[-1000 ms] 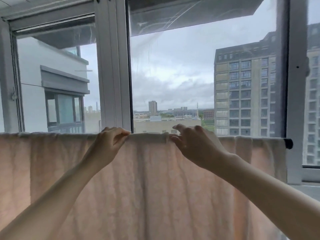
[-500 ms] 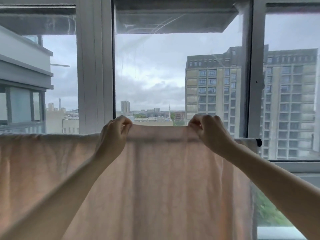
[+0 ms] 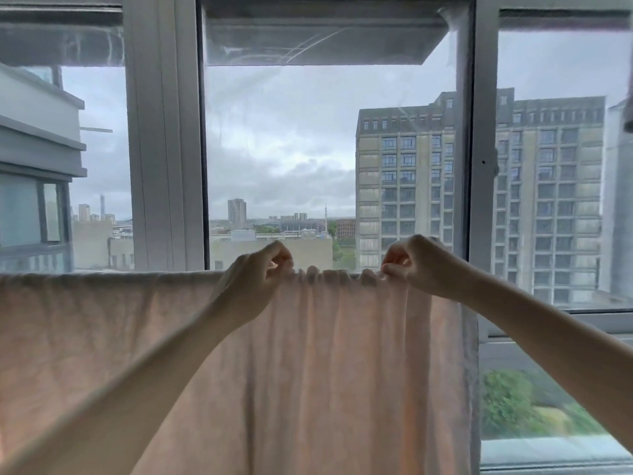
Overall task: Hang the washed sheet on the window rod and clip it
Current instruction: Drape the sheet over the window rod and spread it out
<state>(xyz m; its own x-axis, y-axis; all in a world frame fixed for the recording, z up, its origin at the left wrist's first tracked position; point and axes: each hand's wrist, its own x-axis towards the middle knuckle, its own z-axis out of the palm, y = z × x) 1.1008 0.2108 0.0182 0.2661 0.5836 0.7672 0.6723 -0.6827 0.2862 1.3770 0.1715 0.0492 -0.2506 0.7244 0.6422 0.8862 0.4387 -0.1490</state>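
Since the last frame both hands have closed in toward each other, and the sheet's top edge between them, flat before, is now bunched into small gathers. The rod's dark end cap on the right is no longer visible.

Window [image 3: 164, 166]: three glass panes in view, split by two pale vertical frame posts. Overcast sky and one tall apartment block [image 3: 411, 186] outside on the right.

One sheet [image 3: 325, 371], pale pink, hangs over the rod across the lower half of the window. It runs from the left frame edge to just past the right post; light comes through it. The rod itself is fully covered by fabric, so it can't be pointed out.

Two bare forearms reach up from the bottom corners and converge at the sheet's top edge.

Left hand [image 3: 253, 279]: fingers curled, thumb and fingertips pinching the top fold, knuckles toward the camera.

Right hand [image 3: 416, 265]: same pose mirrored, fingers curled, pinching the top fold just right of the gathers.

Hands are near each other, not touching; roughly four small puckers of cloth sit between them.

Clips visible: zero.
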